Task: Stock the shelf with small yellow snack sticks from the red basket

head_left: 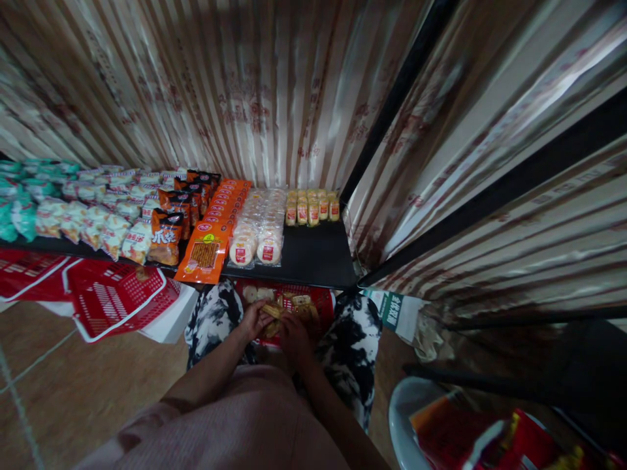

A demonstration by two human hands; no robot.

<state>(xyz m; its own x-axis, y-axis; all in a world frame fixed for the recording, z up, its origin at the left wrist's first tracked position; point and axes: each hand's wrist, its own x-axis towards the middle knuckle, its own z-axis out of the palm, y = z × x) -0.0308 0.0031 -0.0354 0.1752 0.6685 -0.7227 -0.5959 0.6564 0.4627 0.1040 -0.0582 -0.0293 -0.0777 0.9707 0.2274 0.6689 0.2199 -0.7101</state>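
Between my knees stands a red basket point(326, 305) with small yellow snack packets point(304, 303) and a few pale round packets inside. My left hand point(253, 320) is over its left side, fingers curled round a yellow snack packet point(272, 311). Close beside it, my right hand point(294, 336) reaches in from the right with bent fingers. Its fingertips are dark and partly hidden, so whether it grips a packet is unclear. On the black shelf point(313, 254) ahead, similar yellow packets point(312, 209) stand in short rows at the right end.
Left of those are clear-wrapped round crackers point(257, 228), orange snack bags point(208, 238), black-and-orange bags point(166, 235), white bags point(98, 222) and green bags point(22, 212). Red baskets point(117, 294) sit at the lower left. A pale tub point(399, 418) holds red packaging at right. A striped curtain point(220, 85) hangs behind.
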